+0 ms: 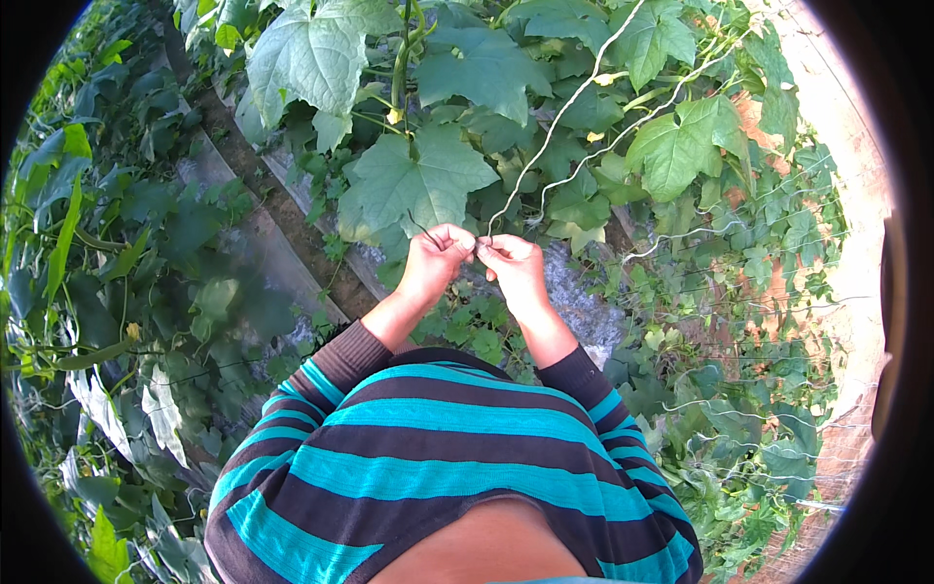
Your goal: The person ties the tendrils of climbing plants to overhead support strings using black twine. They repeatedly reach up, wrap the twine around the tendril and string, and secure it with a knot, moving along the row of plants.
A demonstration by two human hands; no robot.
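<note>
My left hand [436, 261] pinches a thin dark cord [422, 226], whose free end sticks up past the thumb. Fingertip to fingertip with it, my right hand [516, 274] grips the lower end of a white twine [536, 157] that slants in from the top right. The exact join between cord and twine is hidden by the fingers. A second white twine [584, 162] hangs loose just beyond my right hand. Behind my left hand spreads a broad lobed leaf [423, 179] of a climbing gourd vine, with a small yellow flower [395, 116] on a stem above it.
Dense vines rise at the left, with a slender green fruit [91, 358] among them. Strips of ground sheeting [273, 252] flank a bare soil furrow [314, 244]. More loose twine [682, 237] and low plants lie to the right, beside sunlit ground [839, 219].
</note>
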